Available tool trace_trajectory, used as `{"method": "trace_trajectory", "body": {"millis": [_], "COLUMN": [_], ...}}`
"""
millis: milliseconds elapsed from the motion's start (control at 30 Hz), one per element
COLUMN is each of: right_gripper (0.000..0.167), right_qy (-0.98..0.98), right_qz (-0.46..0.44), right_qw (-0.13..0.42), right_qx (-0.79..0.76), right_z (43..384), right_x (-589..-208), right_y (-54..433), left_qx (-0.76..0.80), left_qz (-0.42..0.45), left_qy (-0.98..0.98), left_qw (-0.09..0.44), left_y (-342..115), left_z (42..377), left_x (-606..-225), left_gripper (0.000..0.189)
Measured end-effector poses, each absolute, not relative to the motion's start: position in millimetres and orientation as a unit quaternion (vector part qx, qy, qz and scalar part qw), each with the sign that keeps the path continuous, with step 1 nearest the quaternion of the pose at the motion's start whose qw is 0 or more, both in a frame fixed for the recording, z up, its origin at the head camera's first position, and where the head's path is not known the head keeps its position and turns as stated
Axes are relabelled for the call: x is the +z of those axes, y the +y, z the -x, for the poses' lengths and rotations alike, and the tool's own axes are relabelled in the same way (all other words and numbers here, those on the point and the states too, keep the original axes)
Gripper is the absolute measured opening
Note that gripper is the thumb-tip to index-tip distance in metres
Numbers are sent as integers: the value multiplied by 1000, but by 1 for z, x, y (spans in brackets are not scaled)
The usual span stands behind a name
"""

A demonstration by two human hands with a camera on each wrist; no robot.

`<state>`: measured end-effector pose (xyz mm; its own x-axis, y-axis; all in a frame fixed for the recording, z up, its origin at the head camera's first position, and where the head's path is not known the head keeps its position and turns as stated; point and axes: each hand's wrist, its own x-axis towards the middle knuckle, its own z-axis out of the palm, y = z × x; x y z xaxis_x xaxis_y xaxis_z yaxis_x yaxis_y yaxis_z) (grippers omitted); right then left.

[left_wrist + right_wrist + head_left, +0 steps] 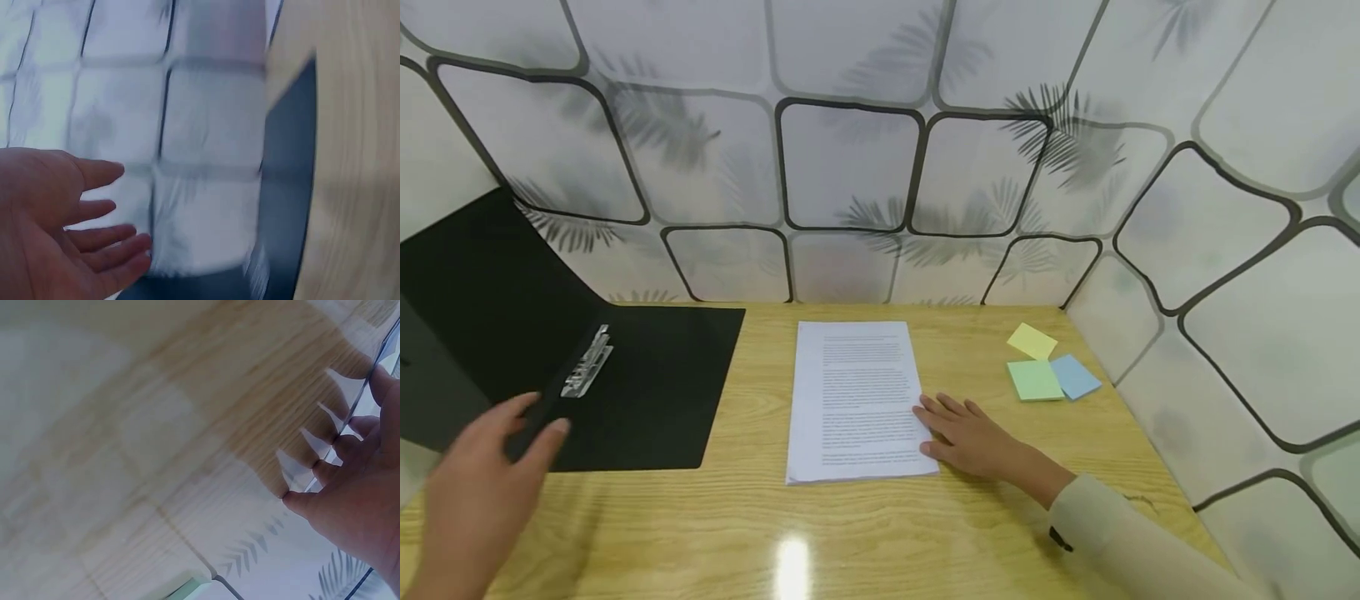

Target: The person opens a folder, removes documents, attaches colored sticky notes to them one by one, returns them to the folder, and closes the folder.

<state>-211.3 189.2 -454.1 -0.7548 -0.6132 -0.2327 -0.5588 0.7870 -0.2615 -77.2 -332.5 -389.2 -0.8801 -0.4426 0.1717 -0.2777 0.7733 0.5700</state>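
Note:
A black clip folder (647, 383) lies opened at the left, with its cover raised toward the wall and a metal clip (587, 362) along the spine. My left hand (490, 483) is at the near end of the spine, thumb and fingers spread apart. In the left wrist view that hand (69, 225) shows extended fingers beside the folder (287, 162). A stack of printed paper sheets (861, 400) lies in the middle of the table. My right hand (973, 437) rests at its right edge, palm down, fingertips touching the paper.
Three sticky note pads lie at the back right: yellow (1032, 341), green (1036, 381) and blue (1075, 377). The wooden table (700, 533) meets a patterned wall (850, 167) at the back and another along the right side.

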Motion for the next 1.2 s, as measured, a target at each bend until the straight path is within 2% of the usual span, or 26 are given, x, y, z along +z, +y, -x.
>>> {"method": "trace_trajectory", "body": {"millis": [67,167,233,333,533,800,1200], "right_gripper": [68,68,67,67,67,67,67], "right_qy": [933,933,933,931,932,932,931], "right_qz": [312,309,310,313,308,307,309], "right_qw": [155,157,157,159,163,167,169], "right_qx": [-91,-93,-95,-98,-98,-100,-99], "right_z": [211,211,210,210,210,211,211], "right_x": [-454,-453,-453,-453,-453,-453,-450], "right_y": [190,190,191,190,188,187,186], "left_qx": [-281,-334,-363,-392,-417,-416,-344], "left_qz": [-115,-8,34,78,126,144,184], "left_qy": [-946,-942,-931,-914,-893,-885,-908], "left_qw": [115,26,-25,-66,-111,-154,-155], "left_y": [-297,-256,-238,-223,-213,-204,-204], "left_z": [90,114,131,152,178,190,195], "left_x": [-387,-394,-401,-415,-444,-453,-464], "left_gripper": [62,68,71,74,82,90,86]}}
